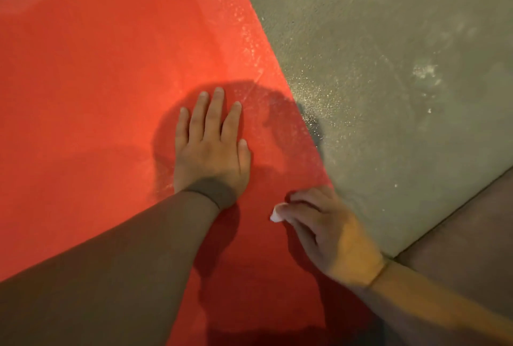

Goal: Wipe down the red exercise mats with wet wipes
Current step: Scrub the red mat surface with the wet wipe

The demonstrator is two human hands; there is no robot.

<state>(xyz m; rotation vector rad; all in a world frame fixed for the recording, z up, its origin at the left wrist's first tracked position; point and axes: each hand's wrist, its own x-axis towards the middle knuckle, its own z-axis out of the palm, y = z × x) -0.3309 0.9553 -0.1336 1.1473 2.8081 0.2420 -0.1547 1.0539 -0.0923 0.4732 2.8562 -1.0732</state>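
Left hand [211, 148] is down flat on the red mat [83, 81] at the middle of the frame. The palm is on the surface, the fingers are straight and slightly spread, and the thumb lies out to the side. A dark band [213, 193] circles that wrist.

Lower right of centre, the right hand [330, 229] has its fingers curled round a small white wipe [276, 214]. Only a corner of the wipe pokes out past the fingertips, low over the mat near its right edge. Whether it touches the mat, I cannot tell. A thin band [377, 273] sits on that wrist.

The mat fills the left and centre of the frame, its right edge running diagonally from the top centre down toward the right hand. It lies on a grey concrete floor [388, 26].

Pale glinting specks run along the strip of mat by that edge and onto the floor just beside it. A whitish dusty patch [424, 73] shows on the floor at the right. A dark seam [455, 206] crosses the floor at the lower right. A rounded shadow [266, 123] falls on the mat around the left hand.
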